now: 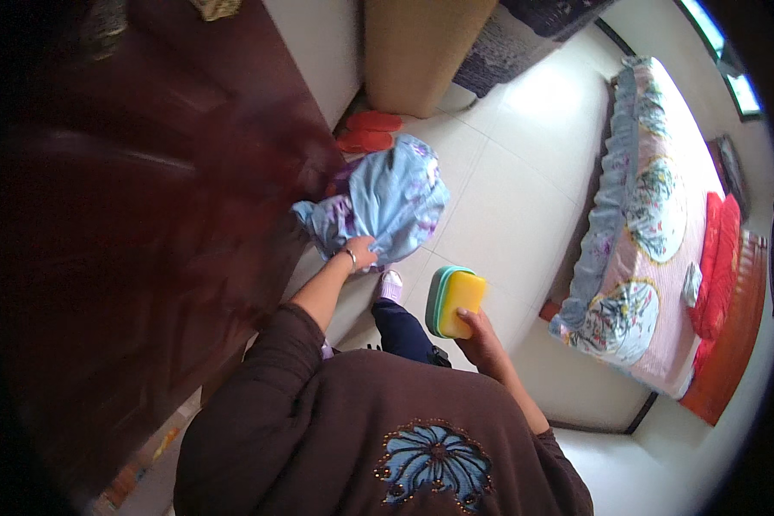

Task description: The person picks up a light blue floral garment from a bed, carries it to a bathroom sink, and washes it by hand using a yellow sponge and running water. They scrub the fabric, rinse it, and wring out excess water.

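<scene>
My left hand [361, 251] grips the near edge of a light blue cloth with purple flowers [393, 200]. The cloth is bunched up beside the door and hides part of the floor; whether it is a sheet or a garment I cannot tell. In my right hand [480, 338] is a teal box with rounded corners [434, 300], held together with a flat yellow block [466, 297]. My thumb presses on the yellow block's face. Whether that block is a sponge or a lid is not clear.
A dark red wooden door [168, 193] stands close on the left. Red slippers [367, 132] lie beyond the cloth, near a tan panel [419, 58]. To the right is a bed with a floral cover [658, 213]. My shoe [391, 286] is on the tiled floor [509, 174].
</scene>
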Available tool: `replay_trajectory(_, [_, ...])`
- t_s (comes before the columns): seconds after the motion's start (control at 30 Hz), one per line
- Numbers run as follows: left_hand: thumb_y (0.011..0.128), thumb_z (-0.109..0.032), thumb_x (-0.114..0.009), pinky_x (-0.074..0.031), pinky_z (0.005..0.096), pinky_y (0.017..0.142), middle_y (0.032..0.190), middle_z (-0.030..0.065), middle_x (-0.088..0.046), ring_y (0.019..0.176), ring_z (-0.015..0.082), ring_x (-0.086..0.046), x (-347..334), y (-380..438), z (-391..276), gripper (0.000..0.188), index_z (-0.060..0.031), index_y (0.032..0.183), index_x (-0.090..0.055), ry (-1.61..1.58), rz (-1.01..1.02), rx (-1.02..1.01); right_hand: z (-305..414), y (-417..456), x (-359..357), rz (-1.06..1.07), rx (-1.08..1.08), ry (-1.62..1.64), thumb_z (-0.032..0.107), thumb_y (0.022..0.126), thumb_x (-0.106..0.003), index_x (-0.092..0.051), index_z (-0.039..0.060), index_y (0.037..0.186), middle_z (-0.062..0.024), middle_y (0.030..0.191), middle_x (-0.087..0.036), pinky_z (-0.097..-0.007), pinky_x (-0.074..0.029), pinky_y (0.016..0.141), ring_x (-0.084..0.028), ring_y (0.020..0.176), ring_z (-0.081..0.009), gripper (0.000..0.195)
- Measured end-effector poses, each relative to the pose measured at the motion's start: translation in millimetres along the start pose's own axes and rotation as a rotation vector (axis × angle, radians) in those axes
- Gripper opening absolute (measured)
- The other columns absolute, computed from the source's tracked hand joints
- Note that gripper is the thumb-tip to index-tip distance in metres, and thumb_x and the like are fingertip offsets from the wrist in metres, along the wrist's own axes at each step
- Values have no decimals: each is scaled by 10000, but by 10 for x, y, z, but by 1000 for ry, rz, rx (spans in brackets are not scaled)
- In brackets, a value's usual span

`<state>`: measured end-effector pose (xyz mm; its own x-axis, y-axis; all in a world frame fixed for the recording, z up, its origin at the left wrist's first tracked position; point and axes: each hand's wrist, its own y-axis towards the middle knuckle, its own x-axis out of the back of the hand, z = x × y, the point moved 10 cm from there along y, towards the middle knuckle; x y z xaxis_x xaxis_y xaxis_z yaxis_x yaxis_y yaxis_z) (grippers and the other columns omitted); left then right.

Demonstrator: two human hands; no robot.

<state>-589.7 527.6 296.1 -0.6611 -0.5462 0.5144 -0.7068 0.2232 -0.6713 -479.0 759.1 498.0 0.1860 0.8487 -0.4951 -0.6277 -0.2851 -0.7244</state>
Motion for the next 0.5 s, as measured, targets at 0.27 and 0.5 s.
replay_trajectory(0.27, [767, -110, -563, -425, 369, 883, 1061, 70, -612, 1035, 228, -548, 662, -2151, -221, 169, -57, 898, -655, -358, -470, -649, -135, 152, -1286, 420, -162, -378, 235, 811, -629, -337, 49, 1337, -89, 1214, -486, -343, -410, 932, -484, 1118, -209, 630])
replay_trajectory(0.5, [828, -336, -667, -449, 270, 786, 878, 9, -615, 866, 87, -556, -238, -4049, 888, 283, -69, 920, -642, -1120, -416, 235, -1376, -428, -2555, 847, -343, -894, 272, 784, -685, -303, 13, 1360, -119, 1230, -489, -329, -395, 963, -479, 1145, -223, 738])
